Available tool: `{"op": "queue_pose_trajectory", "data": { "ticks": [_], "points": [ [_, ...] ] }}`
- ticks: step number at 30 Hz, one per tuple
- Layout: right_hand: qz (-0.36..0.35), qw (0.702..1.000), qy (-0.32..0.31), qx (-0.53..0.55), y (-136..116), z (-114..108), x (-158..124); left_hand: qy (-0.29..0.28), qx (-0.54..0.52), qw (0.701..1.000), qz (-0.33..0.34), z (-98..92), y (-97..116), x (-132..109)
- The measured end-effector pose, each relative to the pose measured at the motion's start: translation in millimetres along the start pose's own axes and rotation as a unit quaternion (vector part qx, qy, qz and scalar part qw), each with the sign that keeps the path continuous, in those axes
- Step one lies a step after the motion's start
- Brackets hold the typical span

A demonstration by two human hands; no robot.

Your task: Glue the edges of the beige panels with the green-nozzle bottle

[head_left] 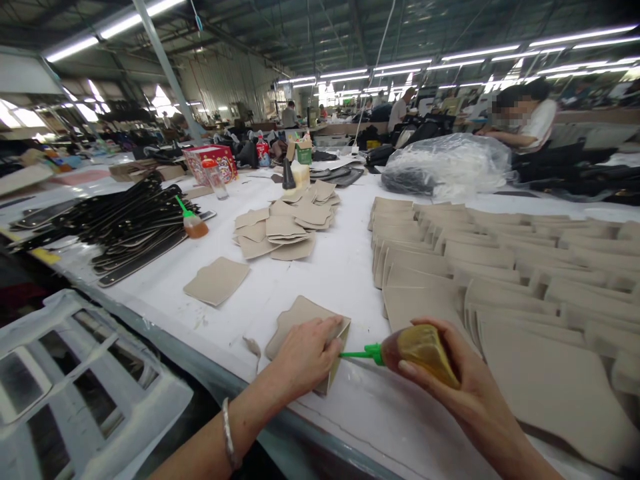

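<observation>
My left hand (311,353) lies over a beige leather-like panel (295,317) near the table's front edge, fingers curled at its right side, where an edge stands slightly raised. In my right hand (465,373) is a squeeze bottle (420,350) of amber liquid, tilted onto its side. Its thin green nozzle (363,355) points left, and the tip meets the panel's right edge beside my left fingers. Whether liquid is coming out cannot be made out. Another single beige panel (217,281) lies flat to the left, and a loose pile of panels (290,223) sits behind.
Overlapping rows of beige panels (500,260) cover the table's right side. At left are stacked black strips (135,223), a second green-tipped bottle (195,225) and a white slatted rack (100,387). Farther back are a clear plastic bag (450,163) and a co-worker (525,117).
</observation>
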State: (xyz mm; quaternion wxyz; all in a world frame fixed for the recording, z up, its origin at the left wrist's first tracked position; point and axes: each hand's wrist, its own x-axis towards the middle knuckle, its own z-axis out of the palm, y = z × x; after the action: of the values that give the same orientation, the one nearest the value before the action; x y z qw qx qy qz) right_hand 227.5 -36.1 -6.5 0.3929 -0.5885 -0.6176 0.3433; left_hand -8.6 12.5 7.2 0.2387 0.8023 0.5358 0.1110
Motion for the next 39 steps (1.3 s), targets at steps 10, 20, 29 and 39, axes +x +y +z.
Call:
{"op": "queue_pose_trajectory", "data": {
  "ticks": [10,20,29,39],
  "points": [
    [0.034,0.999,-0.013,0.023,-7.1,5.6,-12.2,-0.002,-0.003,1.000,-0.005,2.3,-2.4,1.0],
    [0.021,0.999,-0.022,0.025,-0.8,-0.2,-2.9,-0.006,-0.011,1.000,-0.007,0.4,-0.3,1.2],
    [-0.038,0.995,0.080,-0.051,8.3,-7.3,23.6,-0.016,-0.015,1.000,-0.013,-1.3,-1.0,2.2],
    [0.008,0.998,0.062,-0.001,6.9,-6.2,20.3,-0.017,-0.021,1.000,-0.012,-1.8,0.3,2.7]
  ]
}}
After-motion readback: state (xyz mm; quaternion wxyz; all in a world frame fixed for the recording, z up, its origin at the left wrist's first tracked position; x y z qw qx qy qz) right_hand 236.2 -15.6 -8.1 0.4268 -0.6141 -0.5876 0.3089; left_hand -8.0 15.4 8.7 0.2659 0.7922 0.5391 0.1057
